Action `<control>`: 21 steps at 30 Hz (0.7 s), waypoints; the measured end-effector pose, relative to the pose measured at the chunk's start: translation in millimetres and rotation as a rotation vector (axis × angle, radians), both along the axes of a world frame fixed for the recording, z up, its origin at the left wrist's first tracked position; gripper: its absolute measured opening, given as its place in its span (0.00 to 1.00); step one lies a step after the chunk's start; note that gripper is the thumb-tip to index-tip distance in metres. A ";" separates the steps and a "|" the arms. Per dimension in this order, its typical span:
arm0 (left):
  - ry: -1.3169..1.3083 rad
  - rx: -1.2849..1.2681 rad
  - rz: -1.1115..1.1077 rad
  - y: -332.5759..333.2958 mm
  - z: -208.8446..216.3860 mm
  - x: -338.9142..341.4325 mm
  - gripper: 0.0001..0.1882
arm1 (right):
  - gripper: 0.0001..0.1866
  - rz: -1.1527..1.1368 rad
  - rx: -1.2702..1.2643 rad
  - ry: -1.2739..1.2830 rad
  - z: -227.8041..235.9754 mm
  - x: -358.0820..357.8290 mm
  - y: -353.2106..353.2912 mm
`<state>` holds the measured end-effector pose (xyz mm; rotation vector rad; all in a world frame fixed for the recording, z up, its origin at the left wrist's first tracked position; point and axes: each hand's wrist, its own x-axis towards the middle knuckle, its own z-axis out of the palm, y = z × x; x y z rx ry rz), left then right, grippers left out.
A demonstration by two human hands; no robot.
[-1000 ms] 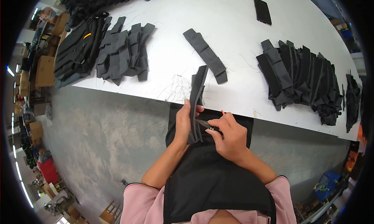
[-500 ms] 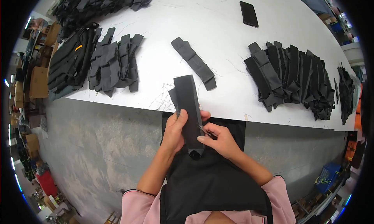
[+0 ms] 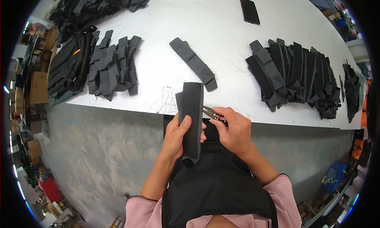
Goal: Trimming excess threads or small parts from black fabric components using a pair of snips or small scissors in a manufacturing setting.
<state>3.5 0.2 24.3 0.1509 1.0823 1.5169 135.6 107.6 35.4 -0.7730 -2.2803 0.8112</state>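
Observation:
My left hand (image 3: 177, 137) grips a long black fabric strip (image 3: 192, 111) and holds it upright at the near edge of the white table (image 3: 221, 41). My right hand (image 3: 234, 129) holds small metal thread snips (image 3: 210, 113), whose tips touch the strip's right edge. Loose thread clippings (image 3: 166, 99) lie on the table just left of the strip.
A single black strip (image 3: 194, 63) lies past my hands. A stack of black strips (image 3: 295, 77) sits at the right, more piles (image 3: 111, 65) at the left and far left. A black phone (image 3: 249, 11) lies at the far side. Grey floor (image 3: 99, 152) lies below.
The strip has turned from edge-on to flat face toward me and sits more upright. My right hand has brought the snips up to its right edge.

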 end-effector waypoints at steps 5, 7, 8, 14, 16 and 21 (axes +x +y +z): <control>-0.048 0.029 -0.026 -4.6 -3.7 -4.7 0.18 | 0.10 0.027 0.030 -0.023 1.5 2.0 -0.2; -0.078 0.054 -0.033 -5.0 -6.0 -5.2 0.18 | 0.10 0.042 0.042 -0.012 0.1 3.3 -0.4; -0.079 0.053 -0.033 -5.6 -6.6 -5.2 0.18 | 0.08 0.021 -0.069 0.001 -1.3 4.2 -1.3; -0.126 0.061 -0.039 -3.5 -3.2 -5.0 0.17 | 0.11 -0.035 -0.603 0.167 -16.2 13.3 -12.9; -0.271 0.062 -0.037 -3.6 -1.7 -4.5 0.17 | 0.12 -0.031 -0.775 0.271 -19.1 10.0 -16.2; -0.582 0.144 -0.038 -4.8 -8.3 -1.9 0.16 | 0.13 0.009 -0.696 0.299 -32.8 4.5 -19.7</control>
